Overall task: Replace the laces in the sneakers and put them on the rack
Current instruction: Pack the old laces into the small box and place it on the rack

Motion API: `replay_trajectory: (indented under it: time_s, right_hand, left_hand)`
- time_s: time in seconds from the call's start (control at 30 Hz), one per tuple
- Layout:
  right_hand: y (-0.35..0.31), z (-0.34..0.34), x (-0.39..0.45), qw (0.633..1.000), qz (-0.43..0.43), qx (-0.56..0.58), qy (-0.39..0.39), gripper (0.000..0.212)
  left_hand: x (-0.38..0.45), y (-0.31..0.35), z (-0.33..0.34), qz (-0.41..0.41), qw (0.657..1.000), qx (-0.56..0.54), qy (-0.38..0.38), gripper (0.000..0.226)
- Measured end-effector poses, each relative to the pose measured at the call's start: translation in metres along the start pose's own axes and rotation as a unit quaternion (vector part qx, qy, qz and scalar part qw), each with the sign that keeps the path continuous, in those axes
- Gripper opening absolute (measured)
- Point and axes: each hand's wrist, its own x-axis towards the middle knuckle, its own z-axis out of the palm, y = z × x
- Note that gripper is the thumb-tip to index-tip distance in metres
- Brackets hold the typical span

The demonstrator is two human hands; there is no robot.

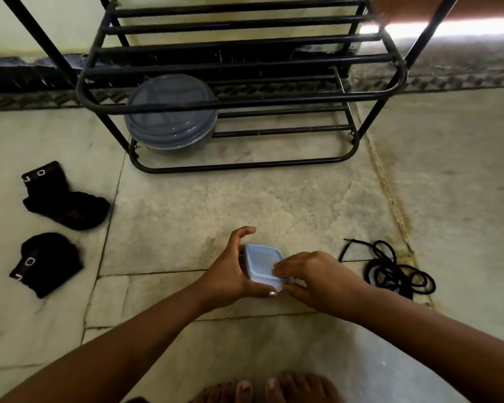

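A small square plastic box with a pale blue lid (261, 261) sits low over the stone floor in front of me. My left hand (230, 271) grips its left side, thumb under the near edge. My right hand (317, 276) pinches the lid's right corner with fingertips and thumb. A tangle of black laces (390, 270) lies on the floor just right of my right hand. The black metal shoe rack (239, 91) stands ahead against the wall. No sneakers are in view.
A round grey lidded container (170, 112) sits on the rack's lowest shelf, left side. Two black socks lie on the floor at left, one farther (64, 199), one nearer (45, 263). My bare toes (262, 388) show at the bottom edge.
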Motion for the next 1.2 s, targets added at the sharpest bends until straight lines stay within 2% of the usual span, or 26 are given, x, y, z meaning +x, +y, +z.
replay_trajectory:
  time_s: [0.27,0.5,0.6,0.73,0.9,1.03,1.2]
  right_hand:
    - [0.007,-0.006,0.005,0.999,-0.006,-0.024,-0.034,0.038]
    - [-0.002,0.002,0.006,0.999,-0.027,-0.037,-0.003,0.042]
    - [-0.007,0.002,0.008,0.998,-0.021,-0.052,0.008,0.037]
    - [-0.009,0.0,0.002,0.999,-0.006,-0.051,0.017,0.033]
    - [-0.008,-0.006,0.001,0.999,-0.005,-0.032,0.01,0.03]
    - [-0.004,-0.009,0.0,0.999,0.023,0.016,0.028,0.039]
    - [0.0,-0.009,-0.004,0.996,0.045,0.08,0.021,0.036]
  left_hand:
    - [0.003,-0.002,0.002,0.039,0.996,0.077,-0.002,0.098]
    - [0.0,0.001,0.009,0.063,0.989,0.12,0.057,0.105]
    - [0.001,0.006,0.016,0.074,0.987,0.13,0.066,0.109]
    - [0.001,0.006,0.019,0.124,0.975,0.166,0.075,0.083]
    - [-0.001,0.0,0.02,0.142,0.97,0.18,0.08,0.071]
    - [0.0,-0.001,0.019,0.167,0.963,0.189,0.092,0.059]
    - [-0.003,-0.001,0.019,0.17,0.965,0.187,0.077,0.058]
